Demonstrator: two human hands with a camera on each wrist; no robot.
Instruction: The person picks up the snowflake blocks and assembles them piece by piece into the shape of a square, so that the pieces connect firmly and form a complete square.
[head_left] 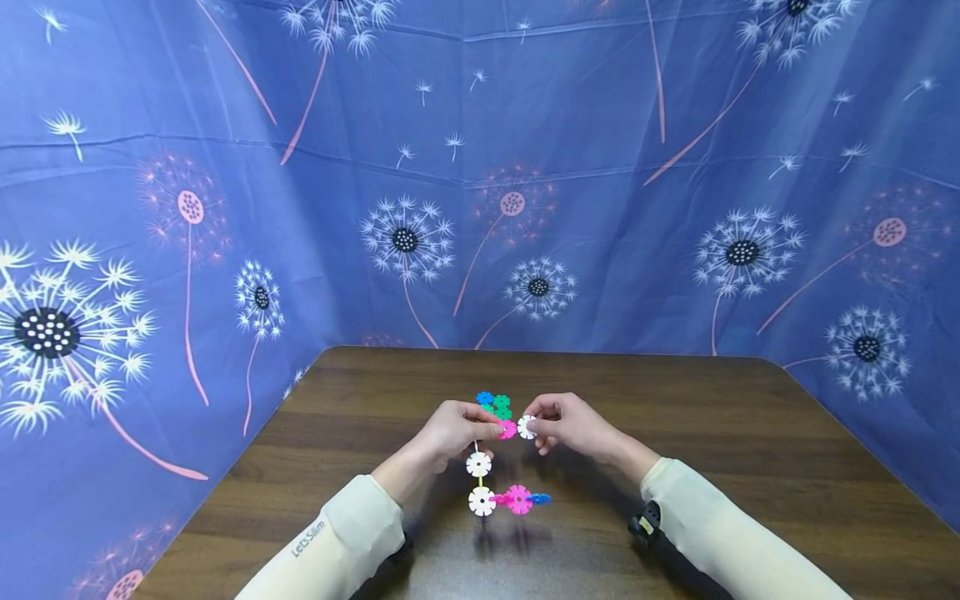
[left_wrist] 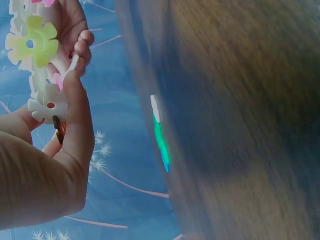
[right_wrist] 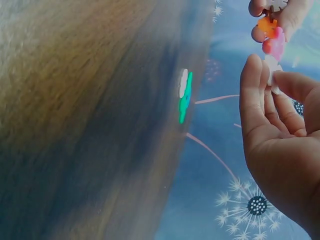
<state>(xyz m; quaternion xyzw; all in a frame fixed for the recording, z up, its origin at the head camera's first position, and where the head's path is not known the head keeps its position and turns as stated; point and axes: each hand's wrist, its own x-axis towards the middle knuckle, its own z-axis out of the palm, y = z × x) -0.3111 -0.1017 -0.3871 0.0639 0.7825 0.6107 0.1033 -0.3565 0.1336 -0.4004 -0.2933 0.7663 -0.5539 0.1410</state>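
My left hand (head_left: 461, 429) grips a chain of notched plastic snowflake discs near its far end, by a pink disc (head_left: 507, 429). An orange disc (right_wrist: 267, 27) of the chain sits by the left fingers in the right wrist view. Thumb and fingers of my right hand (head_left: 573, 425) pinch a white disc (head_left: 527, 427) edge to edge with the pink one; whether their slots interlock I cannot tell. Towards me the chain goes on with a white disc (head_left: 478, 464), a yellow-green disc (left_wrist: 32, 43), another white disc (head_left: 482, 501), pink discs (head_left: 518, 500) and a blue disc (head_left: 538, 499).
Beyond the hands, blue (head_left: 484, 398) and green discs (head_left: 502, 402) lie grouped on the brown wooden table (head_left: 675, 400). A white disc (right_wrist: 183, 83) lies with them in the right wrist view. A blue dandelion-print cloth (head_left: 600, 167) hangs behind the table.
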